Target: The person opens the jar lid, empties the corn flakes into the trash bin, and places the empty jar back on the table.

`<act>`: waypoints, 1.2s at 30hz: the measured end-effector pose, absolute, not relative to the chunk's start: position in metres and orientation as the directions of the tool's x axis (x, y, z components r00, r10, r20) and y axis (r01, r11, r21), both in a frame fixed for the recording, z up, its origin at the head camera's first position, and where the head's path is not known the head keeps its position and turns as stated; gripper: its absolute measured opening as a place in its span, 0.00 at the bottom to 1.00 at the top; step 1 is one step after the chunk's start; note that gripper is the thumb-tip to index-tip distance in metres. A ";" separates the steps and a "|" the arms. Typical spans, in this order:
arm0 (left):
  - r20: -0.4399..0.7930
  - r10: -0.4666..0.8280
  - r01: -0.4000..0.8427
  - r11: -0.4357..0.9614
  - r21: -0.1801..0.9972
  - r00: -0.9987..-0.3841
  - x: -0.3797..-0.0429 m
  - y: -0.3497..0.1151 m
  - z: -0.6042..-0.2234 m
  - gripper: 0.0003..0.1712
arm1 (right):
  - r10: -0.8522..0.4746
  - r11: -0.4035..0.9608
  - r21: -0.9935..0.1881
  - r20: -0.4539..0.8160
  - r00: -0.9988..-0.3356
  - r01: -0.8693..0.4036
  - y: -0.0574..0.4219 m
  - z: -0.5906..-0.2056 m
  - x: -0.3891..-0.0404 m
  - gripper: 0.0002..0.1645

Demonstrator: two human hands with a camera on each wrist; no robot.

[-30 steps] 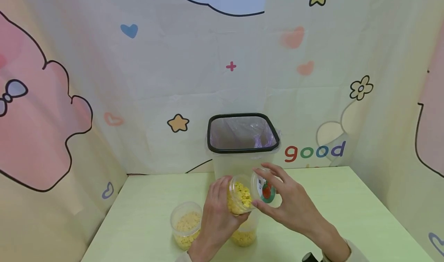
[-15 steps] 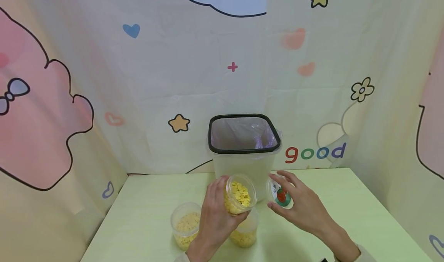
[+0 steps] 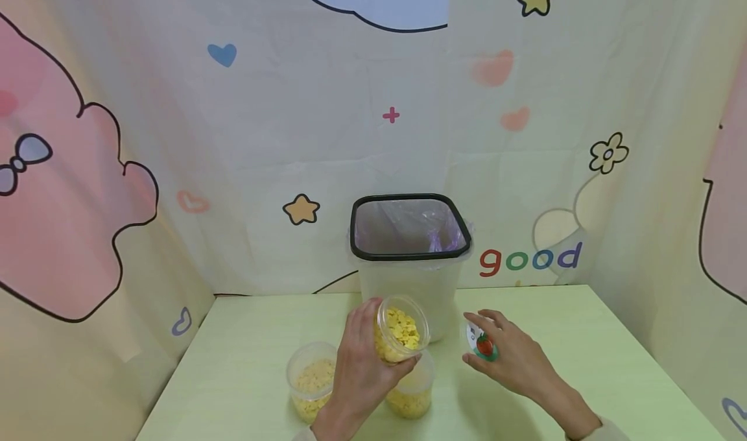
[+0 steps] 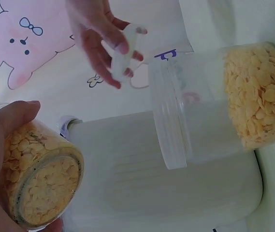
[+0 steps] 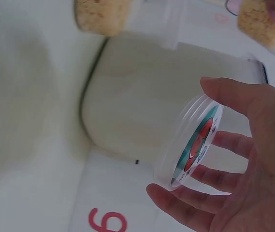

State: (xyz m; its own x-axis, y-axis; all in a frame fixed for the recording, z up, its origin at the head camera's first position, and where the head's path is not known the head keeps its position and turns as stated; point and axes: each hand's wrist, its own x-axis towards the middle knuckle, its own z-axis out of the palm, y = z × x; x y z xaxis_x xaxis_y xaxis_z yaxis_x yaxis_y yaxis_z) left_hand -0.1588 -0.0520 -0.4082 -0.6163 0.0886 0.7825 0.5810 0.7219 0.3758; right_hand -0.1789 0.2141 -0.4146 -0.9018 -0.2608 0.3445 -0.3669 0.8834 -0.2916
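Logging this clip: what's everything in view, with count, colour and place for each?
Open clear plastic jar of flakes: one, yellow contents, in the left hand
Clear plastic jars of flakes on the table: two, yellow contents, either side of the left wrist
Round plastic lid with tomato label: one, clear with red, white and green, in the right hand
Rectangular plastic bin: one, whitish with black rim, far side of table
Thin plastic liner: one, purplish, inside bin
Flat tabletop: one, pale green, beneath jars
Printed cartoon backdrop: pale, multicoloured, behind bin and along sides
Sleeves: two, off-white, at wrists
Hands: two, bare, above table
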 end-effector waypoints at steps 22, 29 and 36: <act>0.785 0.077 0.572 0.730 0.376 -0.615 -0.161 -0.060 -0.413 0.60 | -0.251 0.928 -0.262 0.092 -0.964 -0.266 0.232 -0.470 -0.198 0.41; 0.780 0.076 0.573 0.724 0.385 -0.621 -0.161 -0.061 -0.413 0.60 | -0.243 0.938 -0.251 0.020 -0.970 -0.240 0.236 -0.478 -0.201 0.43; 0.789 0.072 0.573 0.728 0.376 -0.610 -0.162 -0.063 -0.416 0.61 | -0.236 0.938 -0.263 -0.006 -0.972 -0.226 0.239 -0.484 -0.201 0.43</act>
State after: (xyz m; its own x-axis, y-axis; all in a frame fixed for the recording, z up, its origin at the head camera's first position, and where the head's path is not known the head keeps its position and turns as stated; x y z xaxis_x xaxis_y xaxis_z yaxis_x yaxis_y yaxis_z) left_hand -0.1615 -0.0626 -0.4161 -0.6098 0.0723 0.7893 0.5729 0.7284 0.3759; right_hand -0.2007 0.2391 -0.4840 -0.9718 -0.2358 -0.0056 -0.2261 0.9378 -0.2633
